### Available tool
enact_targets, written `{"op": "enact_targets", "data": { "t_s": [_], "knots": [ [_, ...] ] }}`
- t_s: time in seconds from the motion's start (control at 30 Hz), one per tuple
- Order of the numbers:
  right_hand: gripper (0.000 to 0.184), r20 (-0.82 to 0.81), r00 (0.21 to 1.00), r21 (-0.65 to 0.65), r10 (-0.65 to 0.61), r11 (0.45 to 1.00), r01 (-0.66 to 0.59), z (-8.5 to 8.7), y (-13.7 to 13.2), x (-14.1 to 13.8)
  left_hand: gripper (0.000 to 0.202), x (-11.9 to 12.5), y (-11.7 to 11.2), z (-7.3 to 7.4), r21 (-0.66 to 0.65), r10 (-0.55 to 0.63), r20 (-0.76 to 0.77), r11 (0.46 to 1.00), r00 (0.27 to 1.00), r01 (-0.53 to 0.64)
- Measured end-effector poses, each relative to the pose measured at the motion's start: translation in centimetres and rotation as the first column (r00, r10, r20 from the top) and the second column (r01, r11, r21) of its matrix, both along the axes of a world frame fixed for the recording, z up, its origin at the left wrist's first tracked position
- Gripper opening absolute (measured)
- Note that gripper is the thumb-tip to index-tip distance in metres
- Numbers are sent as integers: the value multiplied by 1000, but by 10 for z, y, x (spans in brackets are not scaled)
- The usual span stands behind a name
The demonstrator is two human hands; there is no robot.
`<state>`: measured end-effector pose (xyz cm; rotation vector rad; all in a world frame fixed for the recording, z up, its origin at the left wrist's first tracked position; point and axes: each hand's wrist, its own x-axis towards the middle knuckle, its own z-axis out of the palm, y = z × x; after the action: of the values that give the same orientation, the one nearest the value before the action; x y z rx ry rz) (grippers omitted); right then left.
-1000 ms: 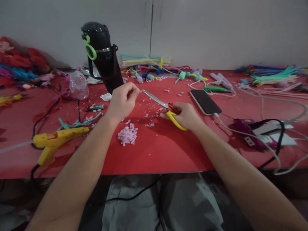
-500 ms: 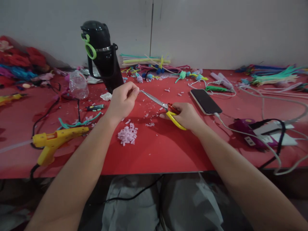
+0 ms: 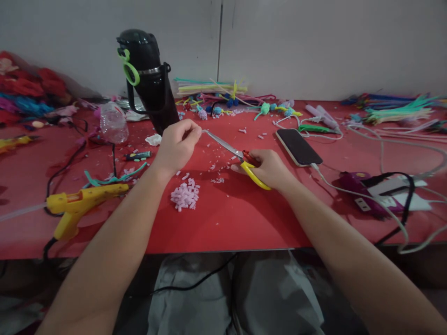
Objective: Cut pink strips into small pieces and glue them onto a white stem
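Observation:
My right hand (image 3: 270, 168) is wrapped round the red and yellow handles of a pair of scissors (image 3: 223, 143). The blades point left and look nearly closed, their tips close by the fingertips of my left hand (image 3: 177, 145). Thumb and forefinger of that left hand are pinched together; a tiny pale bit shows at their tips, too small to name. Below, on the red table (image 3: 223, 223), lies a heap of short pale-lilac cut pieces (image 3: 185, 194), with finer scraps (image 3: 217, 180) scattered to its right.
A black bottle (image 3: 150, 88) stands behind my left hand. At the left lie a yellow glue gun (image 3: 87, 197) and a clear plastic bottle (image 3: 114, 123). A phone (image 3: 299, 146) on a white cable and a purple device (image 3: 370, 195) are at the right. Pipe cleaners (image 3: 209, 87) line the back.

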<state>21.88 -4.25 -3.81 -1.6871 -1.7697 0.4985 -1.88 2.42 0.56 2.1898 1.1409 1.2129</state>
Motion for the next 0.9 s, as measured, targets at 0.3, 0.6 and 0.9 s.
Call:
{"op": "enact_targets", "data": {
  "t_s": [0.3, 0.6, 0.9],
  "knots": [
    [63, 42, 999, -2, 9, 1000, -9, 2, 0, 0, 25, -1, 1, -2, -62, -14, 28, 998, 1000, 16],
    [62, -44, 999, 4, -32, 999, 32, -1, 1, 1, 24, -26, 8, 17, -404, -33, -83, 915, 996, -3],
    [63, -54, 997, 27, -53, 998, 54, -4, 4, 3, 38, -59, 16, 20, -617, -332, -622, 766, 709, -182]
  ]
}}
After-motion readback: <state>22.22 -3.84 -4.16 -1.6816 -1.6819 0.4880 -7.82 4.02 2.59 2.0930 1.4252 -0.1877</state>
